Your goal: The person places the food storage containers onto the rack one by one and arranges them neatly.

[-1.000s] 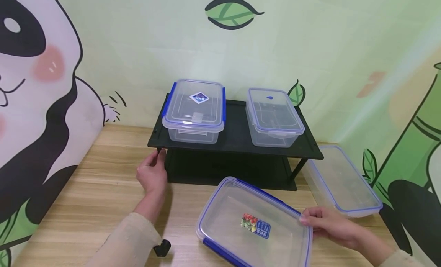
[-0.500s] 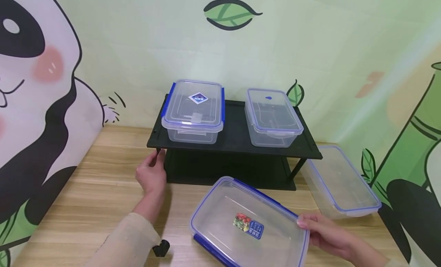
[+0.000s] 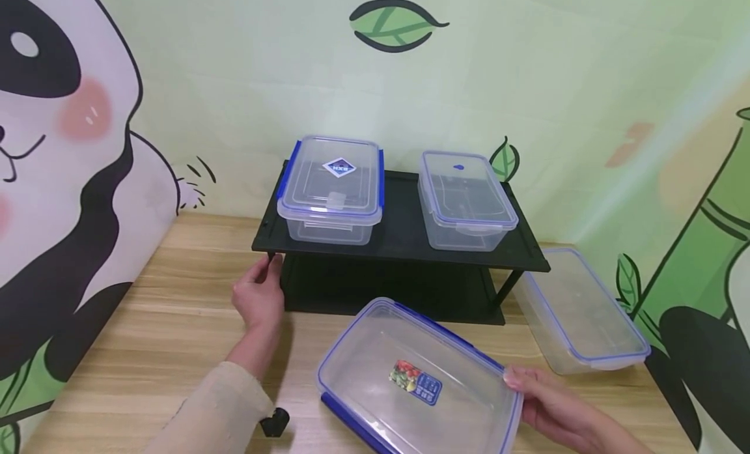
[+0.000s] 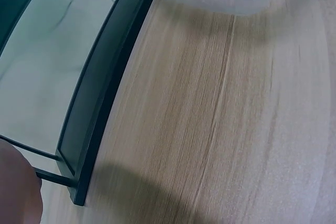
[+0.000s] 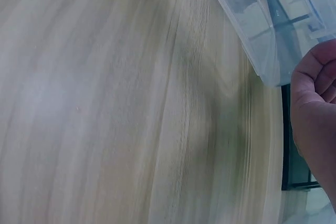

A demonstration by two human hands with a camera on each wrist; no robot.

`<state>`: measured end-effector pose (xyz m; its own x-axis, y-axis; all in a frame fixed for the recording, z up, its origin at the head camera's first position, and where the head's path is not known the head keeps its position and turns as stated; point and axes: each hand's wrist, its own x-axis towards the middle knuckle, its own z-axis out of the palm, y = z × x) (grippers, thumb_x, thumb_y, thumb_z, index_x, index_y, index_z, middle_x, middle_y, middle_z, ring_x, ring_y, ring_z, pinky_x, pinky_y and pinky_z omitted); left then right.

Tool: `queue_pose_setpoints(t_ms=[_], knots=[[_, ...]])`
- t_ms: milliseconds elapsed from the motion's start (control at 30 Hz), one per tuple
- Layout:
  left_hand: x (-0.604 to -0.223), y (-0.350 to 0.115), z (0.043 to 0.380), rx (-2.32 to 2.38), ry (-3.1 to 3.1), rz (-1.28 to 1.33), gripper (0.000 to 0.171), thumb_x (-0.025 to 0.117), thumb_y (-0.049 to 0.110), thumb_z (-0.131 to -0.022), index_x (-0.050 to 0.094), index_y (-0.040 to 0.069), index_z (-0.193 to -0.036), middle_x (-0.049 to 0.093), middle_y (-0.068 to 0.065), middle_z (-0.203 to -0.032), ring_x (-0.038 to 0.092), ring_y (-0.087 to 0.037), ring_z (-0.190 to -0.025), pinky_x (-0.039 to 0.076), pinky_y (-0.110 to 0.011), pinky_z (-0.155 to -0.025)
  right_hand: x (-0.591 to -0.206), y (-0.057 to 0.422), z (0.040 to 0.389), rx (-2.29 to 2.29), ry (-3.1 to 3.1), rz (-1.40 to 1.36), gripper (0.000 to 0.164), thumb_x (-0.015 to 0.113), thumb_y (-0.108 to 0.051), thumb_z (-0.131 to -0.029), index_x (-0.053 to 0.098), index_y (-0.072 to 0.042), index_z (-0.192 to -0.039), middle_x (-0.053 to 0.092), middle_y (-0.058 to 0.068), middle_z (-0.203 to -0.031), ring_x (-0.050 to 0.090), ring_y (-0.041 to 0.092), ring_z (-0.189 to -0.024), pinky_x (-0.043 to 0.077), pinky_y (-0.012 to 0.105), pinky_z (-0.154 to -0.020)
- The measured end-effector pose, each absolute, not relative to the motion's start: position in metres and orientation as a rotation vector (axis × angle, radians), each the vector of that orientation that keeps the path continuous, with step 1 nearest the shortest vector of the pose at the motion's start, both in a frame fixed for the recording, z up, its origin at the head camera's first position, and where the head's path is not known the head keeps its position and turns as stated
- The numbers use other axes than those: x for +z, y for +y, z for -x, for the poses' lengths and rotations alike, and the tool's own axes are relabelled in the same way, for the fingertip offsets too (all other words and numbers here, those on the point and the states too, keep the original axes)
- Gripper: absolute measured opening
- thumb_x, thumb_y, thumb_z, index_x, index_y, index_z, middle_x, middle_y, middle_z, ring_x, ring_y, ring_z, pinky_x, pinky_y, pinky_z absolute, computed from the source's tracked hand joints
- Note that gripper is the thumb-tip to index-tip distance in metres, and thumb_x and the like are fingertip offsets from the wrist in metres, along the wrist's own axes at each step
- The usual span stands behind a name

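Observation:
My left hand (image 3: 260, 294) pinches the front left leg of a black two-tier shelf (image 3: 401, 210), just under the upper board. Part of that hand (image 4: 18, 187) shows beside the shelf's thin bars in the left wrist view. With my right hand (image 3: 553, 405) I grip the right-hand corner of a clear lidded food container (image 3: 433, 434). Its blue clips run along the long sides, and a sticker with vegetables marks the lid. The container is held slanted in front of the shelf. In the right wrist view, curled fingers of the right hand (image 5: 315, 93) are at its side.
Two clear lidded containers, one with blue clips (image 3: 331, 193) and a smaller one (image 3: 469, 193), stand on the upper board. Another clear container (image 3: 592, 304) sits on the wooden table (image 3: 146, 350) right of the shelf. A small black object (image 3: 275, 422) is beside the left sleeve.
The container in my right hand has shifted slightly to the left, and the right hand has moved with it. My left hand stays at the shelf leg.

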<state>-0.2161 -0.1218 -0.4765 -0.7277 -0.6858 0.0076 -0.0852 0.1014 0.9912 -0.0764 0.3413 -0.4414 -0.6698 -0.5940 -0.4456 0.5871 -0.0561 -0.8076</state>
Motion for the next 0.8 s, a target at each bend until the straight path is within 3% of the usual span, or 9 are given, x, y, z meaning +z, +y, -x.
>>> queue_pose_setpoints(t_ms=[400, 667, 800], knots=[[-0.478, -0.122, 0.217, -1.638, -1.928, -0.735, 0.031, 0.080, 0.029, -0.099, 0.082, 0.006, -0.120, 0.079, -0.017, -0.116, 0.075, -0.030, -0.109, 0.054, -0.040, -0.099, -0.445, 0.336, 0.068, -1.921, 1.314, -0.063, 0.039, 0.037, -0.026, -0.119, 0.073, -0.017, -0.130, 0.073, 0.002, -0.126, 0.067, 0.014, -0.109, 0.053, 0.030, -0.107], [-0.477, -0.122, 0.216, -1.645, -1.921, -0.727, 0.029, 0.079, 0.027, -0.099, 0.082, 0.005, -0.118, 0.080, -0.018, -0.113, 0.075, -0.027, -0.104, 0.049, -0.018, -0.083, -0.446, 0.321, 0.065, -1.953, 1.412, -0.139, 0.035, 0.041, -0.030, -0.118, 0.069, -0.017, -0.135, 0.070, 0.002, -0.130, 0.064, 0.016, -0.113, 0.053, 0.031, -0.107], [-0.477, -0.121, 0.216, -1.661, -1.916, -0.732, 0.030, 0.079, 0.028, -0.099, 0.082, 0.005, -0.119, 0.079, -0.017, -0.115, 0.075, -0.027, -0.106, 0.049, -0.017, -0.083, -0.446, 0.309, 0.065, -2.022, 1.392, -0.116, 0.034, 0.040, -0.027, -0.118, 0.070, -0.018, -0.132, 0.071, 0.001, -0.129, 0.064, 0.014, -0.112, 0.053, 0.030, -0.107]])
